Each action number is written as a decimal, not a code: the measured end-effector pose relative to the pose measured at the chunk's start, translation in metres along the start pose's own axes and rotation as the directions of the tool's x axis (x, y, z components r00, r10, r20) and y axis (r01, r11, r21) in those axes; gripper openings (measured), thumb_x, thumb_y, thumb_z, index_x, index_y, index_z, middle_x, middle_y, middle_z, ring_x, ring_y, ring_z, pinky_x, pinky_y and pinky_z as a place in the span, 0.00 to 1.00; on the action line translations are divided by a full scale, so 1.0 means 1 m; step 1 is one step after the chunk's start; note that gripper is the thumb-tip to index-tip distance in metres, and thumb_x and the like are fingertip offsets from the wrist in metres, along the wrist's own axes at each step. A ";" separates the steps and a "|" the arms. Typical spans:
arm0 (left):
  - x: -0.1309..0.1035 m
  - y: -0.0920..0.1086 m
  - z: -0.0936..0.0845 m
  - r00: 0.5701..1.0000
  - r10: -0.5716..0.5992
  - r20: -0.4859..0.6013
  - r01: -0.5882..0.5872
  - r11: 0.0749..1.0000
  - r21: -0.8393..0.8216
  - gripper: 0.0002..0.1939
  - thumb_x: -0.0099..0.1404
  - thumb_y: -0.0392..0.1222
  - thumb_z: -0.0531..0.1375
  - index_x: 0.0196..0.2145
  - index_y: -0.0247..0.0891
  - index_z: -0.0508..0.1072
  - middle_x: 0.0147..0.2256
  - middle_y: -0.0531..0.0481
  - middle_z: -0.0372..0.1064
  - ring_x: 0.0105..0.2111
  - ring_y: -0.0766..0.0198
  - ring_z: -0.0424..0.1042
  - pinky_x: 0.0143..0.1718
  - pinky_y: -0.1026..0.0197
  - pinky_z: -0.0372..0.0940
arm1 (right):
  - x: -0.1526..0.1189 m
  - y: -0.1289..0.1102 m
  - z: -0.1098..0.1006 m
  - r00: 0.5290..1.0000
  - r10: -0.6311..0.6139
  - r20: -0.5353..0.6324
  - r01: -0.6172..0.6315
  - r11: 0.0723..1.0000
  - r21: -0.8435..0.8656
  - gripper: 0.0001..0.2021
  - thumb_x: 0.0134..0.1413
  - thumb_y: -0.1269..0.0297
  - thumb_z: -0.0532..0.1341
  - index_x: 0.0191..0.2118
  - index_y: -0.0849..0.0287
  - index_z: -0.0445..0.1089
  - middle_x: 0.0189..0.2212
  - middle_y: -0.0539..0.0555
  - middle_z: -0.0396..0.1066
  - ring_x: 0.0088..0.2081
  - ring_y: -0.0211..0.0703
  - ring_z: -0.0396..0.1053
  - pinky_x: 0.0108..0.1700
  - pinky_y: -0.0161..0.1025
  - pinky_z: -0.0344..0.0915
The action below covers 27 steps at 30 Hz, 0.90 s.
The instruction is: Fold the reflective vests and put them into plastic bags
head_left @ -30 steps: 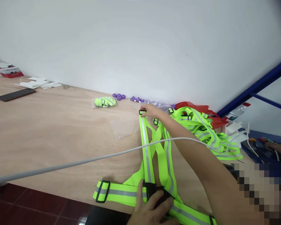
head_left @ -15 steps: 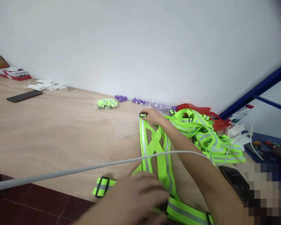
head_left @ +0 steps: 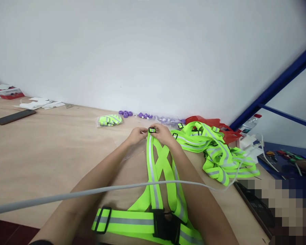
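A neon-yellow reflective vest [head_left: 163,158] made of straps with silver stripes lies lengthwise on the table. At its far end is a small black strap slider [head_left: 152,130]. My right hand [head_left: 162,133] pinches the strap and slider from the right, fingers closed. From the left, my left hand [head_left: 137,136] meets the same slider, thumb and fingers drawn together at its edge. Nearer me, a black buckle [head_left: 165,225] joins the waist strap, whose left end carries a larger black slider [head_left: 103,220]. A clear plastic bag [head_left: 132,153] lies partly under my left forearm.
More reflective straps [head_left: 219,153] are heaped at right beside a red bag [head_left: 226,131]. A grey cable [head_left: 104,190] crosses in front of my forearms. A packed vest [head_left: 109,120], purple pieces [head_left: 126,113], a dark flat object [head_left: 14,116] and a bottle [head_left: 250,124] stand farther off.
My left hand has moved from the near waist strap up to the far slider, joining my right hand there. The near buckle is now uncovered. The view has shifted slightly.
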<state>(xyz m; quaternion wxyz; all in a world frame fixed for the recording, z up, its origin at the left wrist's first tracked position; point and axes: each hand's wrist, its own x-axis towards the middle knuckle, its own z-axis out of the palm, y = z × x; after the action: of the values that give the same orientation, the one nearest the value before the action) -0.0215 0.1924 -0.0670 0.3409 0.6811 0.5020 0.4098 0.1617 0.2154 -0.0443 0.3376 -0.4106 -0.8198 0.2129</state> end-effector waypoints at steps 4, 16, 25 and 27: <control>0.004 -0.013 0.012 0.999 -0.035 -0.038 0.033 0.998 -0.048 0.12 0.63 0.42 0.61 0.38 0.33 0.82 0.30 0.50 0.77 0.30 0.62 0.74 0.34 0.63 0.70 | -0.005 0.003 0.007 1.000 -0.011 -0.007 0.011 1.000 -0.003 0.16 0.49 0.76 0.63 0.44 0.54 0.76 0.43 0.52 0.76 0.47 0.47 0.73 0.51 0.44 0.69; 0.009 -0.028 0.026 0.935 -0.354 -0.025 0.344 0.920 -0.186 0.14 0.73 0.46 0.61 0.50 0.33 0.72 0.44 0.46 0.73 0.38 0.62 0.75 0.38 0.56 0.74 | -0.019 0.014 0.016 1.000 0.013 0.028 -0.011 0.999 -0.041 0.16 0.51 0.76 0.64 0.46 0.55 0.76 0.43 0.54 0.73 0.47 0.47 0.71 0.52 0.43 0.66; 0.001 -0.011 0.025 0.950 -0.302 -0.077 0.255 0.895 -0.366 0.12 0.72 0.47 0.61 0.38 0.34 0.71 0.30 0.52 0.71 0.25 0.69 0.71 0.25 0.67 0.66 | -0.020 0.019 0.018 0.999 0.026 -0.046 -0.025 1.000 0.009 0.16 0.53 0.75 0.62 0.47 0.56 0.76 0.45 0.55 0.73 0.48 0.47 0.71 0.53 0.44 0.66; -0.002 -0.008 0.025 0.957 -0.286 -0.053 0.243 0.887 -0.393 0.16 0.70 0.51 0.62 0.34 0.35 0.69 0.28 0.51 0.71 0.24 0.68 0.72 0.22 0.68 0.63 | -0.019 0.020 0.018 0.996 0.033 -0.078 -0.031 0.999 0.031 0.16 0.52 0.75 0.63 0.47 0.55 0.76 0.45 0.55 0.73 0.48 0.47 0.71 0.53 0.44 0.67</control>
<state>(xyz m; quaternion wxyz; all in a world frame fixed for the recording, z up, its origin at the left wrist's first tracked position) -0.0023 0.1912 -0.0858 0.4917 0.5032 0.5186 0.4858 0.1670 0.2101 -0.0764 0.3722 -0.4265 -0.7960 0.2144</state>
